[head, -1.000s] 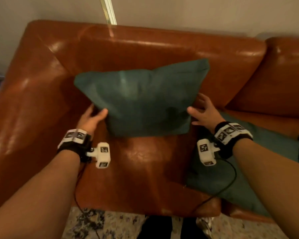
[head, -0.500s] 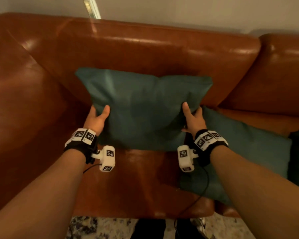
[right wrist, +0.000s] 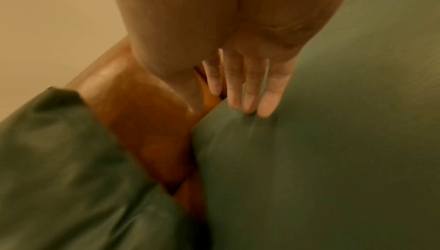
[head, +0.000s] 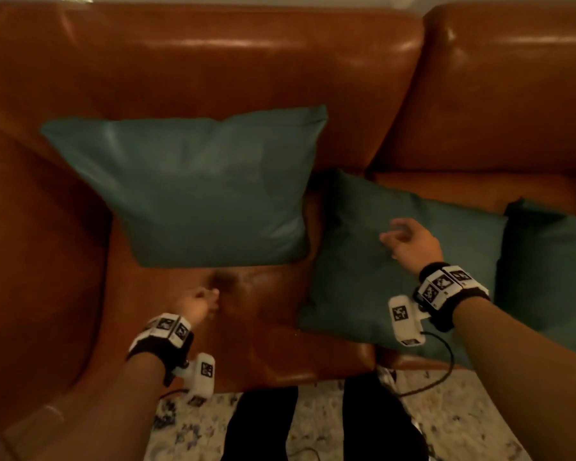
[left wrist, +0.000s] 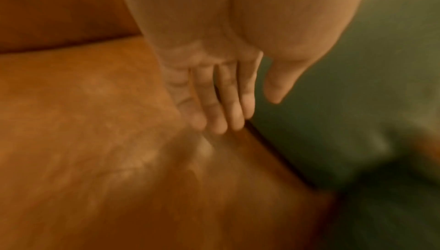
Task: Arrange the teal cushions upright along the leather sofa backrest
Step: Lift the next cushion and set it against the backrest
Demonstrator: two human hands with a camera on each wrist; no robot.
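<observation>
One teal cushion is leaning upright against the leather sofa backrest. At its four o'clock a second teal cushion is lying flat on the seat, the right hand resting on it with straight fingers. At six o'clock the left hand is hovering, empty and relaxed, over the seat.

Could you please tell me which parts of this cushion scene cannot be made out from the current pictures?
- Third cushion: cut off by the head view's right edge, so how it lies is unclear.
- Flat cushion: the right hand hovers over it, blurred; the right wrist view cannot settle whether the fingertips touch.
- Left hand: blurred in the head view; finger pose clearer in the left wrist view.
- Upright cushion: its back, against the backrest, is hidden.
</observation>
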